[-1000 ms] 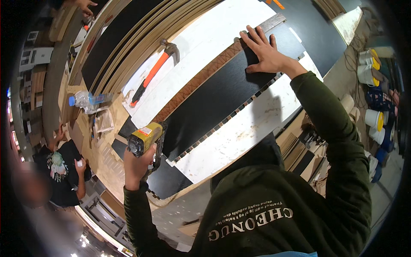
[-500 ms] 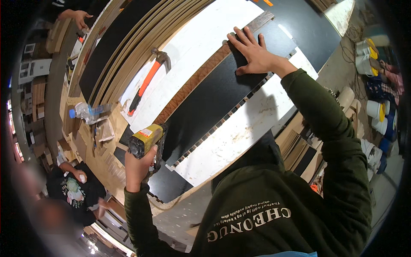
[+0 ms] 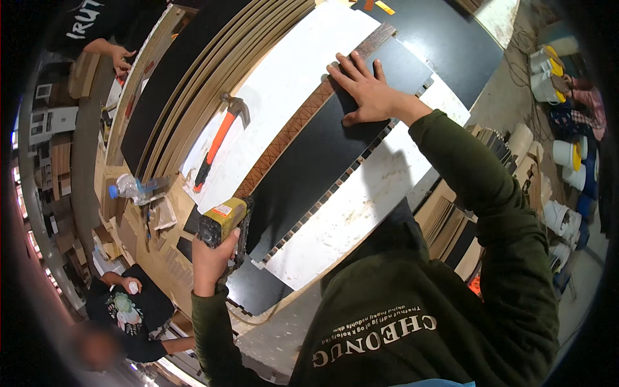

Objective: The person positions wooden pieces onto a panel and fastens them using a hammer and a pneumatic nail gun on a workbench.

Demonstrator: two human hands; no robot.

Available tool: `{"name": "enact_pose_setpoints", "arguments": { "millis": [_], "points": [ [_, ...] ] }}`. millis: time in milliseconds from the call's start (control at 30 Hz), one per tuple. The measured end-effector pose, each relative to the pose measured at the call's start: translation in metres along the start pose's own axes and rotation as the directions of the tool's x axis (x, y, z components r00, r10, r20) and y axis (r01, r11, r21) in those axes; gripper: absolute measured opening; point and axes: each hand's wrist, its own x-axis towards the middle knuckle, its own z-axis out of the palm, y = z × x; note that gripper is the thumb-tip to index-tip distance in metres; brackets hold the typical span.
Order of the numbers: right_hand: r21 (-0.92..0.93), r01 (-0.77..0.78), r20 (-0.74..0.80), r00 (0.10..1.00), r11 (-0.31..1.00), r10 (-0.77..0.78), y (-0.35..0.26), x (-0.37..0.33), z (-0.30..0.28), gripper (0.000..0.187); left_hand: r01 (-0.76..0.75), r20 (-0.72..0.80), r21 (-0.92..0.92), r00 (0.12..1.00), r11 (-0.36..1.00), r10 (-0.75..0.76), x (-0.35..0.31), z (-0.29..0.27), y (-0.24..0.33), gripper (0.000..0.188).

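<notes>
Head view: black panel (image 3: 303, 155) lies aslant across the middle of the worktop (image 3: 131, 237), one end toward 1 o'clock, the other toward 8, white board (image 3: 354, 216) showing along both long sides. Left grip (image 3: 213, 261), at 8 o'clock, is wrapped snugly round the handle of a yellow-and-black power tool (image 3: 225, 218) at that end of the panel; whether the nose touches, cannot tell. Trigger finger hidden. Right grip (image 3: 369, 95), at 1 o'clock, spread wide and flat on the black face, fingertips reaching the edge with the brown zigzag core (image 3: 292, 133); it clasps nothing.

Handling, by judgement: panel looks stiff and rather light for its span, if that core runs right through. Smooth face, so likely to skid under a sideways push; a flat palm should steady it better than a pinch. Core edge probably dents or frays; best taken by both long edges, near the middle. Tool seems dense, top-heavy, hard-shelled; the handle is the place to hold, fingers clear of the nose.

Around: claw hammer (image 3: 220, 140), orange-handled, at 10 o'clock; clear bottle (image 3: 134, 188), blue cap, at 9; stacked boards (image 3: 216, 90) between 10 and 11.
</notes>
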Motion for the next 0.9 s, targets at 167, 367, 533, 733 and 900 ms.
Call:
{"name": "enact_pose_setpoints", "arguments": {
  "millis": [167, 367, 533, 733, 900],
  "points": [
    [0.003, -0.019, 0.017, 1.0, 1.0, 0.019, 0.001, -0.001, -0.004, 0.107, 0.043, 0.021, -0.011, 0.999, 0.999, -0.043, 0.005, 0.008, 0.017, 0.022],
    [0.038, 0.003, 0.003, 1.0, 0.999, -0.003, -0.002, -0.001, -0.005, 0.106, 0.013, 0.015, 0.043, 1.0, 0.999, -0.013, 0.011, 0.013, 0.023, 0.022],
    [0.061, -0.005, -0.002, 1.0, 0.998, 0.005, 0.001, -0.001, -0.003, 0.106, 0.04, 0.033, 0.071, 0.999, 0.997, -0.043, 0.013, 0.012, 0.024, 0.024],
    [0.072, 0.0, -0.026, 1.0, 0.997, 0.002, 0.0, -0.001, -0.003, 0.107, 0.094, -0.013, -0.111, 0.995, 0.989, -0.096, 0.0, 0.0, 0.019, 0.024],
    [0.071, -0.006, -0.009, 1.0, 0.997, 0.006, 0.002, -0.001, -0.002, 0.107, 0.05, 0.015, -0.056, 0.999, 0.997, -0.049, 0.006, 0.012, 0.037, 0.022]
  ]
}}
